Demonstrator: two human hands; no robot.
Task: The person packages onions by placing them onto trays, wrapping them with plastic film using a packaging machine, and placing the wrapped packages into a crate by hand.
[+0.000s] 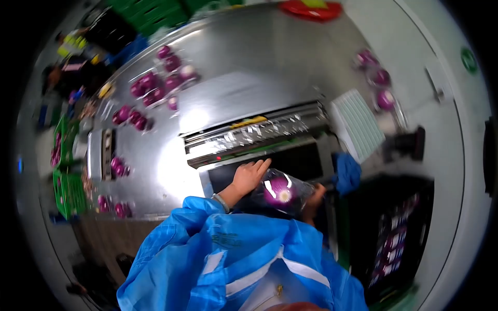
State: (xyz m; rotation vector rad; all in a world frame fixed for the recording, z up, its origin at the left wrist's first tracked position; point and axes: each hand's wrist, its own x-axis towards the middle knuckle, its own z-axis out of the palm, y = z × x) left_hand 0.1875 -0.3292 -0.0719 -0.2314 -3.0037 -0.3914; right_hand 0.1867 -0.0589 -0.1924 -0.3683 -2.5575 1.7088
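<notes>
A red onion [280,191] in clear plastic film is in front of my body, over the near edge of a film-wrapping machine [254,136]. My right hand [314,197] is closed on the right end of the film around it, the fingers partly hidden and blurred. At the onion's upper left is my left hand [250,176], its fingers stretched out over the machine's dark front plate [298,161]. Whether the left hand touches the film I cannot tell.
Several wrapped red onions [148,85] lie on the steel table [244,57] at the left, others [381,78] at the right. A pale ribbed box [358,124] stands beside the machine. A black crate [389,233] with packed onions is at lower right. People [78,72] work at far left.
</notes>
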